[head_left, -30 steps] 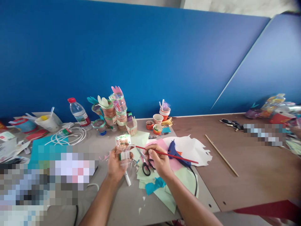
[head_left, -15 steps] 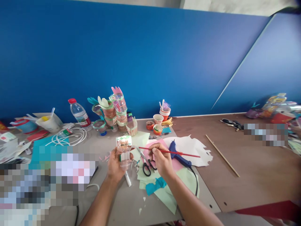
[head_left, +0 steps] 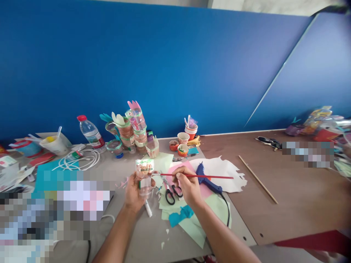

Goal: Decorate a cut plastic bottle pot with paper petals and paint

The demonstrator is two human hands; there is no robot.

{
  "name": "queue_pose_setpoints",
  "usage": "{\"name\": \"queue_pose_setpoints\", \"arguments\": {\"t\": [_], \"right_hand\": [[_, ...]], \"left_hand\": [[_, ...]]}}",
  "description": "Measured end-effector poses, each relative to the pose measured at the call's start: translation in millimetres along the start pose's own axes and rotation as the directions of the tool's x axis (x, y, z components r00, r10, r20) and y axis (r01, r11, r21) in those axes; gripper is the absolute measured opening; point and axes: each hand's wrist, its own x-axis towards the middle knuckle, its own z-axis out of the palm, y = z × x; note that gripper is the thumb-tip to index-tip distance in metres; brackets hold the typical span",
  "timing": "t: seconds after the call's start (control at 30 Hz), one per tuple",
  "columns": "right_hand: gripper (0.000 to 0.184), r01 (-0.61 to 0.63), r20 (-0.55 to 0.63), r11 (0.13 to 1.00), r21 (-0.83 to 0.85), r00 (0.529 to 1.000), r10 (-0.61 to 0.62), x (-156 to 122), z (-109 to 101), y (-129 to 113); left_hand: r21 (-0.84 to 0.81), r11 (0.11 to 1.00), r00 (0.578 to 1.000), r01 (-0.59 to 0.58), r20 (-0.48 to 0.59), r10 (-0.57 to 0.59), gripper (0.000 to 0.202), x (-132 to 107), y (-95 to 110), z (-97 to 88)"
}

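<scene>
My left hand (head_left: 134,191) is wrapped round a clear plastic cup (head_left: 145,168) with a printed label and holds it above the table. Between the fingers of my right hand (head_left: 188,184) is a thin red-handled paintbrush (head_left: 211,176), lying nearly level. Its tip end reaches the side of the cup; whether it touches I cannot tell. Below and between my hands lie black-handled scissors (head_left: 170,195) on sheets of coloured paper. A blue glue gun (head_left: 207,179) rests just right of my right hand. A white marker (head_left: 148,209) lies under the cup.
Behind the cup stand decorated plastic cups (head_left: 137,122) in stacks and a water bottle (head_left: 91,133). Small paper paint cups (head_left: 182,149) sit near the blue partition (head_left: 175,73). Pale green paper (head_left: 211,215) and a wooden stick (head_left: 257,179) lie to the right. A white cable (head_left: 93,160) is coiled at left.
The brush has tilted closer to level, its tip still by the cup. Both hands stay nearly in place, and the whole view has shifted slightly.
</scene>
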Motion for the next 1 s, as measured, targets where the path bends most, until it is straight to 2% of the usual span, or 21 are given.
{"name": "queue_pose_setpoints", "arguments": {"t": [0.13,0.3,0.4,0.47,0.6,0.77,1.0], "right_hand": [[0.011,0.044,-0.012,0.999,-0.002,0.999,-0.044,0.2,-0.7,-0.5],[0.011,0.015,-0.004,1.0,-0.026,1.0,-0.015,0.9,-0.6,-2.0],[0.01,0.027,-0.018,0.999,-0.02,0.999,-0.028,0.7,-0.3,-3.7],[0.009,-0.01,0.001,0.999,-0.032,1.0,0.01,-0.4,-0.2,-4.7],[0.01,-0.037,0.041,0.999,0.001,0.999,0.037,-3.4,-0.6,-5.2],[0.011,0.031,0.087,0.998,-0.063,0.996,-0.025,-4.5,-0.9,-6.8],[0.015,0.186,0.19,0.936,-0.301,0.973,-0.132,-7.8,3.1,-12.1]], "left_hand": [[0.002,1.0,0.999,-0.001,0.039,0.001,0.028,-0.8,1.5,0.7],[0.012,1.0,1.0,0.004,0.006,-0.004,0.024,0.1,1.7,0.0],[0.008,1.0,0.999,0.015,0.04,-0.015,0.026,0.9,1.4,-1.4],[0.0,1.0,0.999,0.003,0.046,-0.003,0.022,0.7,1.4,-1.3],[-0.017,1.0,0.999,-0.005,-0.042,0.004,0.02,-1.7,2.6,3.3],[-0.091,0.996,0.983,-0.015,-0.185,-0.002,0.023,-3.1,4.2,8.5],[-0.122,0.991,0.993,-0.049,-0.117,0.035,0.012,0.4,3.0,3.0]]}}
